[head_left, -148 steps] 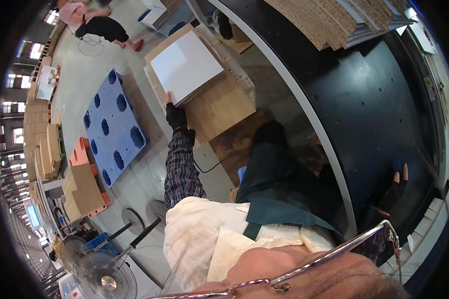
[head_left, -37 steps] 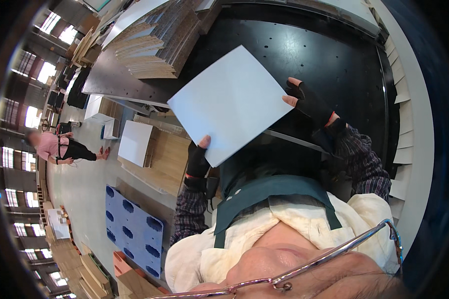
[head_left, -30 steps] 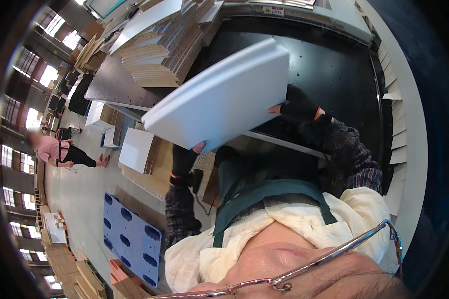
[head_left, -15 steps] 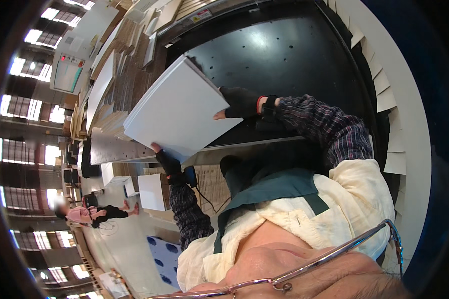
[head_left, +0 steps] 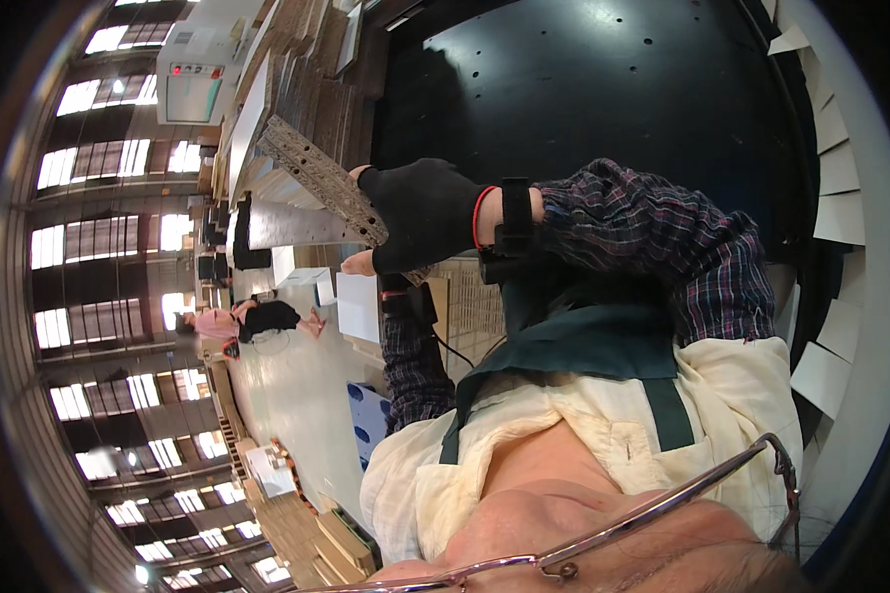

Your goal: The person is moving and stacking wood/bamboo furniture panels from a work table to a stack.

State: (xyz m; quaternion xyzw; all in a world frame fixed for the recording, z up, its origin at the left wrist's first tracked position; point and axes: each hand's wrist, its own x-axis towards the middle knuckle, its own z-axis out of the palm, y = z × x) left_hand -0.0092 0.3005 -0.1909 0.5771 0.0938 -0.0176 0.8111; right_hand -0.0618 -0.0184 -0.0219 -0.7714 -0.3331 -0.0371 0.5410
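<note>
A chipboard panel [head_left: 316,176] is turned on edge, with a row of drilled holes along its raw brown edge. My right hand [head_left: 425,212], in a black fingerless glove, is closed round this panel, with the thumb below and fingertips above. My left forearm [head_left: 413,346] in a dark plaid sleeve reaches up beneath it. The fingers of my left hand are hidden behind the panel and my right hand. Beyond them lies a black machine table [head_left: 583,99] dotted with small holes.
Stacked boards [head_left: 307,99] stand at the far left beside the table. White flaps [head_left: 831,217] hang along the right side. A control cabinet with a screen [head_left: 193,97] is at the upper left. One person [head_left: 257,318] is in the background. White boxes [head_left: 358,304] stand near my left arm.
The panel has swung from showing its broad white face to showing its drilled edge, and has moved toward the left. My right hand came left with it; my left hand dropped out of sight.
</note>
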